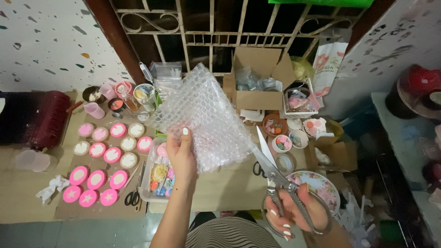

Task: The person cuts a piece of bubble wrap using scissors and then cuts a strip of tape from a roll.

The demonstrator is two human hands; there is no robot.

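Left hand (180, 154) pinches the bubble wrap (204, 117) by its lower edge, held up over the table. Right hand (294, 213) grips scissors (275, 177), blades parted, at the sheet's right corner — keep the sheet taut, feed it deep into the blades. Cardboard box (257, 76) holds clear bags; pink moulds (98, 177) — white fill.

A: What is covered by the bubble wrap (205, 117)?
B: Part of the clear tray (158, 177) and the cardboard behind are hidden.
A: And the right hand (294, 211)?
B: Its wrist is cut off at the bottom edge; the small bowls' (290, 140) contents cannot be told.
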